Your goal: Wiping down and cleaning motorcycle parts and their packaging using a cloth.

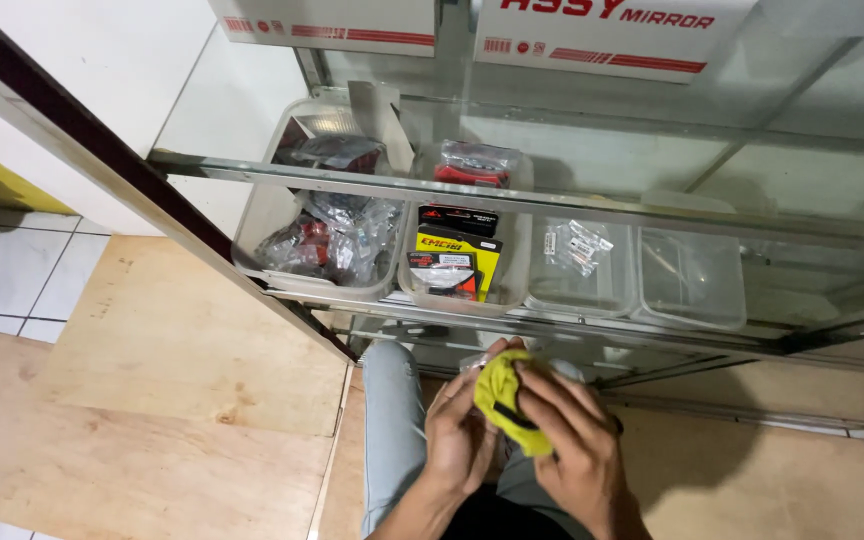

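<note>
Low in the head view, both hands meet over my lap, in front of a glass cabinet. My left hand (460,432) cups a small item wrapped in clear plastic; most of it is hidden. My right hand (572,445) presses a yellow cloth (504,396) against that item, fingers curled over the cloth. A dark band runs across the cloth's lower edge.
A glass shelf (712,225) holds clear plastic tubs: one with bagged red and silver parts (327,240), one with yellow and black packets (457,255), two nearly bare (692,275). White cartons (607,30) sit on top. Plywood sheets (162,380) cover the floor at left.
</note>
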